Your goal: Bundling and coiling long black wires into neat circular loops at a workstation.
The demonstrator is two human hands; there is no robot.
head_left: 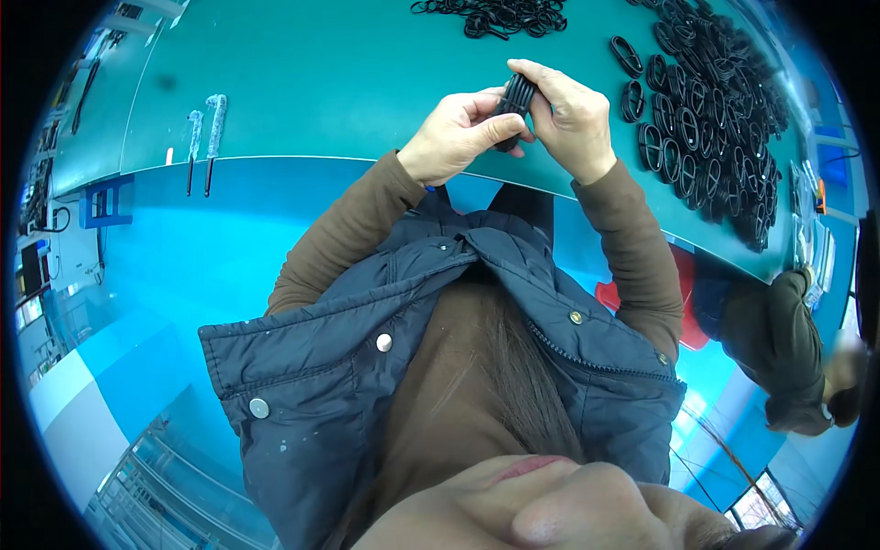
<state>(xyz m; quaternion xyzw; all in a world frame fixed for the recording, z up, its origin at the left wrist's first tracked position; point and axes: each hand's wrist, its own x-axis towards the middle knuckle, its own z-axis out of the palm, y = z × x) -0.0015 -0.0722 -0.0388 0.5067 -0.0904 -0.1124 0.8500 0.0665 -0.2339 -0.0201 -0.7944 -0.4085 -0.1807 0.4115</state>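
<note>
One black, ridged cable bundle sits within the closed grip of the left hand and right hand.

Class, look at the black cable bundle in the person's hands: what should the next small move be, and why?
I'd probably check that the cable bundle is fastened before letting go. The left hand and right hand both hold its folded loops, whether it is secured cannot be told here, and the piled bundles at right lie in compact coils.
</note>
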